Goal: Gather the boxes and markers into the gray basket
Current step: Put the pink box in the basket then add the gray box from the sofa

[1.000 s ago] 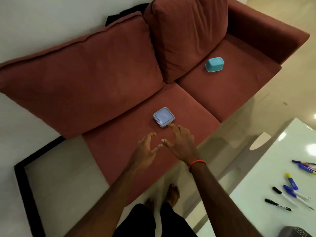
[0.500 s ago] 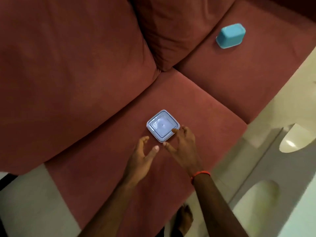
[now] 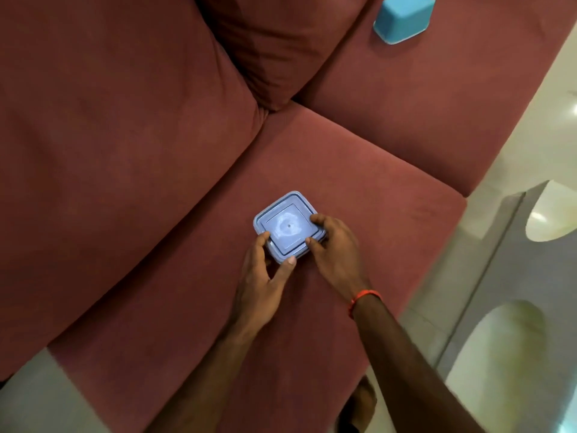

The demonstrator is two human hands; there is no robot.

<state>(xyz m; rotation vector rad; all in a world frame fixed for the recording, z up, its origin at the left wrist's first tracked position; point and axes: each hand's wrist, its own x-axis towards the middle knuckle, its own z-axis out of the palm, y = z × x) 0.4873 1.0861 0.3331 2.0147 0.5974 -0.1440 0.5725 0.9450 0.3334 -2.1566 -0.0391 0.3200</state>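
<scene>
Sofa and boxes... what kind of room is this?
Probably a living room at home: a big red sofa with soft cushions, pale floor beside it, and both hands closing on a blue lidded box on the seat.

You have no text, label, brand, number or sign to read here. The lid of the pale blue box (image 3: 288,227) on the sofa carries only a whitish glare patch with a small dot in it, and the turquoise box (image 3: 402,17) shows plain sides.
</scene>
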